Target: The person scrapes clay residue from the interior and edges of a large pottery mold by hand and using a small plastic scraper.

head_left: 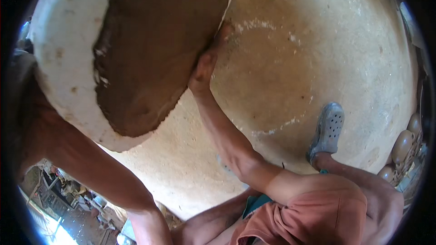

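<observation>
A large, thick, whitish round form [68, 31] with a smooth dark-brown, clay-like face [159, 41] is tilted up over the pale floor. The brown part has a ragged edge against the white rim. My right hand [209, 63] grips the form's right edge, with its fingers along the rim. My left arm [86, 154] reaches up along the left side of the form. My left hand is lost in the dark edge of the picture and behind the form, so its fingers do not show.
The pale floor [354, 72] carries a broken ring of white crumbs [272, 131] around a browner patch. My foot in a grey clog [329, 127] rests right of that ring. Several rounded brown pots [403, 146] line the far right. Clutter [77, 195] fills the lower left.
</observation>
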Available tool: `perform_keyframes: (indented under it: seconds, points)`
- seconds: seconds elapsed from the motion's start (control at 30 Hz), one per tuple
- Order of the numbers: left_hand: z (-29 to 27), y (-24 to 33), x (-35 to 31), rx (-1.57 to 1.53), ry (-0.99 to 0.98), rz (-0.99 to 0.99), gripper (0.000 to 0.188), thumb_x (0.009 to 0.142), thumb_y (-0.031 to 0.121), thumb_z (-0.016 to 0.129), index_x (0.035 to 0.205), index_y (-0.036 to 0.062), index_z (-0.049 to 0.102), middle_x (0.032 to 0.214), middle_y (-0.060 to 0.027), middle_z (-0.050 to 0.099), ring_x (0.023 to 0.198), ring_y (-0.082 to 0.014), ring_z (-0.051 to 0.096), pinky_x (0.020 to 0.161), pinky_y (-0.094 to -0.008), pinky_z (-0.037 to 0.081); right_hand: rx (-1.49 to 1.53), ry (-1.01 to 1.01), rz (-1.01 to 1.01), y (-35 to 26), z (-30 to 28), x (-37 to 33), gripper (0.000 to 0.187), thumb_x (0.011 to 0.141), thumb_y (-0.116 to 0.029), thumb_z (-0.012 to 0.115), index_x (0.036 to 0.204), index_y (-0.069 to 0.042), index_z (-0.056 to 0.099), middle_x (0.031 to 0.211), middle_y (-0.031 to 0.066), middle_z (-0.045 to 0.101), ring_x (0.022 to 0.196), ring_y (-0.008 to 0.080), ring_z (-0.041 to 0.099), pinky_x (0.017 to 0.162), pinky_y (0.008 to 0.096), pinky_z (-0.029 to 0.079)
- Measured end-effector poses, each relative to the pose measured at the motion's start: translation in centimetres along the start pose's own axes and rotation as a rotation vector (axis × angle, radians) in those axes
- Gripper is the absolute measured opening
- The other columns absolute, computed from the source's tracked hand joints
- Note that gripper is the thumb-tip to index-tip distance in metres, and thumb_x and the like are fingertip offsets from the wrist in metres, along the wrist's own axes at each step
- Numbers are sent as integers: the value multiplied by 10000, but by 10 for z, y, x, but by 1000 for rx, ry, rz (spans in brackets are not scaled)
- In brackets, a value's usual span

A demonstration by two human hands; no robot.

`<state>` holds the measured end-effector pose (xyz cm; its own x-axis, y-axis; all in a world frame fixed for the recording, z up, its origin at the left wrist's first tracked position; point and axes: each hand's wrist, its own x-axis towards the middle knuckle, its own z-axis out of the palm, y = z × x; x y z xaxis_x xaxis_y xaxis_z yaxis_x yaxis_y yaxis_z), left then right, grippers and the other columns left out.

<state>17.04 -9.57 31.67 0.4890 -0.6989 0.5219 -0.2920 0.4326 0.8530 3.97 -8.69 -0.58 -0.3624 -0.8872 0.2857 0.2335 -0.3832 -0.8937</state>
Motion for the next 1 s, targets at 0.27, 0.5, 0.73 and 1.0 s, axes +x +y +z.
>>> perform_keyframes:
  seconds: [0.27, 0.5, 0.73, 1.0]
  points:
    - [3, -4, 4, -91, -35, 2, 820, 864, 455, 480, 1456, -105, 392, 1499, -275, 425, 1427, -412, 376, 1254, -537, 211, -112, -9, 29, -20, 0, -6, 717, 1105, -490, 187, 1627, -24, 28, 1718, 114, 41, 1578, 246, 57, 1269, 409, 84]
    - [7, -10, 14, -177, -67, 18, 839, 855, 475, 485, 1461, -98, 388, 1501, -271, 421, 1429, -410, 370, 1252, -539, 210, -240, -4, -96, -45, 15, -6, 733, 1095, -524, 258, 1641, -83, 48, 1717, 94, 71, 1573, 228, 95, 1269, 411, 109]
    - [9, -8, 13, -213, -81, 12, 858, 847, 494, 490, 1467, -90, 384, 1503, -268, 417, 1431, -408, 365, 1251, -541, 208, -18, 19, -9, -51, 19, -26, 791, 1077, -585, 177, 1632, -52, -4, 1719, 97, 14, 1578, 257, 35, 1269, 440, 98]
    - [10, -12, 19, -239, -75, 37, 880, 836, 516, 496, 1473, -81, 380, 1505, -263, 413, 1434, -405, 359, 1249, -544, 206, -52, 29, -104, -91, 38, -1, 861, 1055, -632, 192, 1624, -19, -10, 1713, 134, 12, 1580, 281, 18, 1268, 452, 74]
